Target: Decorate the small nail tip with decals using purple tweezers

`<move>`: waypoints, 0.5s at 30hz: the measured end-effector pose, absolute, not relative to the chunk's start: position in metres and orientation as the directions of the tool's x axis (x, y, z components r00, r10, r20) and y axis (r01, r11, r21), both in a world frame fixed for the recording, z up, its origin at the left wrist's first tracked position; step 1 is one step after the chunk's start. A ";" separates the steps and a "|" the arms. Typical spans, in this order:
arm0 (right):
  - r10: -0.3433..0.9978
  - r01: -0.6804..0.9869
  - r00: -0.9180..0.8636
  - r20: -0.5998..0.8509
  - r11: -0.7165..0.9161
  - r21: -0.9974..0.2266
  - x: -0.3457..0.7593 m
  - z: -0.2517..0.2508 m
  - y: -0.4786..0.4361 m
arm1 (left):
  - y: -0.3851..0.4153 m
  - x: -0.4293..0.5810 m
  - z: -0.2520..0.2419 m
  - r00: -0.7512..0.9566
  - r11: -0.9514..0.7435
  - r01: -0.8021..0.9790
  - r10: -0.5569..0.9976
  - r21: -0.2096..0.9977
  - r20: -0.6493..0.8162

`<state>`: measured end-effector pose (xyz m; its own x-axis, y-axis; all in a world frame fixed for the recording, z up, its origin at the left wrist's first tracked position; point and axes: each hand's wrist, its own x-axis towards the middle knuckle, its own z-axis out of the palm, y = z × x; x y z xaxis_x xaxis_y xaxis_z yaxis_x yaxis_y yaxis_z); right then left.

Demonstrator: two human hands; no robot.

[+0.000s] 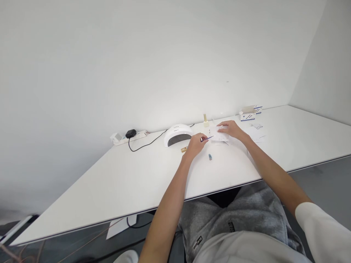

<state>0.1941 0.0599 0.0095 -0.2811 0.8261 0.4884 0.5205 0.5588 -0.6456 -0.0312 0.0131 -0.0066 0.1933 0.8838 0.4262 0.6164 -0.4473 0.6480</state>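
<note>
My left hand (pixel 195 144) is closed around a thin purple tool (pixel 207 138). The tool's pointed end reaches to the left edge of a small white sheet (pixel 221 137) with tiny marks or pieces on it; its exact kind is too small to tell. At the sheet's upper edge, my right hand (pixel 231 129) grips it between thumb and fingers. A small blue piece (pixel 210 156) lies on the white table (pixel 142 179), just in front of both hands. Beside my left hand, a small gold-coloured object (pixel 184 149) is partly covered by it.
A white nail lamp (pixel 178 129) stands behind my left hand. Near the wall are a nail polish bottle (pixel 206 122), a power strip (pixel 138 136) with a black adapter (pixel 131 133), and small boxes (pixel 247 114). Loose papers (pixel 256 134) lie right of my right hand.
</note>
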 end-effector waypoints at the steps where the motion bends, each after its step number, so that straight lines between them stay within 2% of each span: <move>1: 0.833 0.537 -0.273 0.481 0.547 -0.643 0.196 0.008 0.062 | 0.014 -0.032 -0.007 0.188 -0.450 0.603 0.883 0.658 0.431; 4: 0.885 0.653 -0.224 0.408 0.447 -0.611 0.203 0.000 0.068 | 0.014 -0.033 -0.006 0.144 -0.437 0.542 0.890 0.718 0.433; 6: 0.912 0.748 -0.209 0.354 0.382 -0.543 0.207 -0.006 0.073 | 0.013 -0.033 -0.004 0.097 -0.403 0.483 0.907 0.778 0.409; 8: 0.900 0.794 -0.224 0.374 0.391 -0.465 0.210 -0.010 0.077 | 0.011 -0.033 -0.002 0.061 -0.366 0.410 0.925 0.835 0.376; 10: 0.864 0.783 -0.227 0.450 0.436 -0.443 0.208 -0.011 0.077 | 0.010 -0.033 0.000 0.036 -0.338 0.332 0.937 0.881 0.346; 12: 0.853 0.706 -0.230 0.468 0.477 -0.524 0.204 -0.008 0.073 | 0.009 -0.033 0.002 0.009 -0.324 0.262 0.943 0.909 0.334; 15: 0.875 0.510 -0.392 0.285 0.465 -0.724 0.196 -0.003 0.057 | 0.009 -0.034 0.005 -0.048 -0.325 0.189 0.939 0.927 0.339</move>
